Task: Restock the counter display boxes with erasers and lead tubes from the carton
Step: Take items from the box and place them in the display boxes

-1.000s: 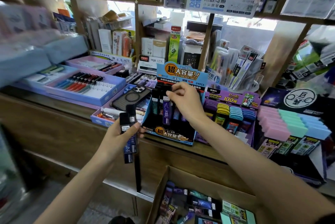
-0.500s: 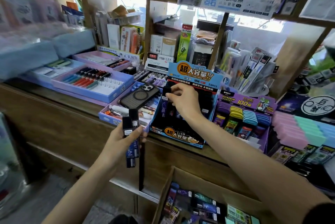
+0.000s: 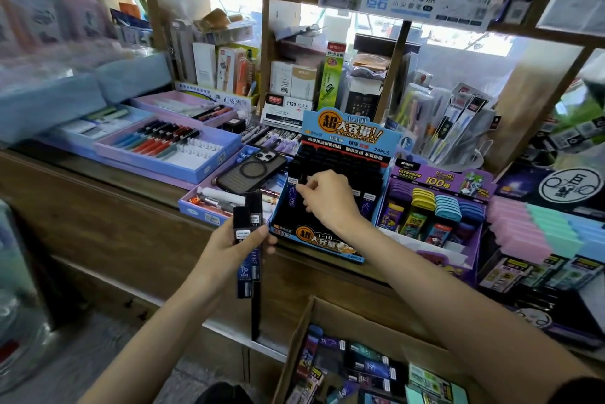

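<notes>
Left hand (image 3: 229, 251) gripping two black plastic lead tubes (image 3: 248, 223) mid-frame; right hand (image 3: 330, 202) pinching another tube (image 3: 292, 196) inside blue cardboard display box (image 3: 327, 245).

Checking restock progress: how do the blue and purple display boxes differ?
The blue display box holds rows of dark lead tubes; the purple display box holds packs capped purple, yellow and blue. The right hand pinches a tube in the blue box; nothing touches the purple box. Both stand on the counter with raised header cards.

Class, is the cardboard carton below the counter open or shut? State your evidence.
Open: the carton has no cover on top; lead tube packs show inside.
</notes>
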### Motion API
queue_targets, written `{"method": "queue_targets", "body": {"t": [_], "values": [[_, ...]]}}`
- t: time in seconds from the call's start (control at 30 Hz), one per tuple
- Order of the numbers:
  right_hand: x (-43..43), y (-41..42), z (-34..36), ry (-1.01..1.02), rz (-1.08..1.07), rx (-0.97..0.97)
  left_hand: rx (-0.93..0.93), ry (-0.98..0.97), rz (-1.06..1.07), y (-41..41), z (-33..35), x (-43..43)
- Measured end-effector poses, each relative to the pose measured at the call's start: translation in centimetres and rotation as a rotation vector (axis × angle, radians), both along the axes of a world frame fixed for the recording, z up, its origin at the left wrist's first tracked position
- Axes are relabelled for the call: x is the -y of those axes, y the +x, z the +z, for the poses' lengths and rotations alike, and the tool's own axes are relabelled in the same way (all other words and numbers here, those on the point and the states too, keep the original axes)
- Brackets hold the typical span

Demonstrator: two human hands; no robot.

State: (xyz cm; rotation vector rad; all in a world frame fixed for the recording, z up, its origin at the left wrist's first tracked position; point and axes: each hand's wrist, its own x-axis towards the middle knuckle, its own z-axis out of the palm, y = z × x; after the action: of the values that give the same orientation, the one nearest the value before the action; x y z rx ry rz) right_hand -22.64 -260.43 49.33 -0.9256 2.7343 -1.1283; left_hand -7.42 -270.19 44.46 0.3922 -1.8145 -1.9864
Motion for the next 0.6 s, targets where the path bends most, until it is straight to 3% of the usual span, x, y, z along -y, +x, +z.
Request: {"method": "queue_targets", "body": {"t": [0.1, 0.33, 0.5, 0.6], "values": [[-1.3, 2.4, -0.2, -0.155, 0.182, 0.306, -0.015, 0.006, -0.043, -0.3, 0.2, -0.8], [-2.0, 5.0, -0.2, -0.348, 0.238, 0.496, -0.015, -0.022, -0.103, -0.8, 0.8, -2.1], [-2.8, 3.9, 0.5, -0.405, 0.182, 0.448, 0.021, -0.139, -0.062, -0.8, 0.3, -1.6], [-3.3, 1.8, 2.0, -0.476, 0.077, 0.312, 0.06, -0.01, 0.045, -0.6, -0.4, -0.5]]}}
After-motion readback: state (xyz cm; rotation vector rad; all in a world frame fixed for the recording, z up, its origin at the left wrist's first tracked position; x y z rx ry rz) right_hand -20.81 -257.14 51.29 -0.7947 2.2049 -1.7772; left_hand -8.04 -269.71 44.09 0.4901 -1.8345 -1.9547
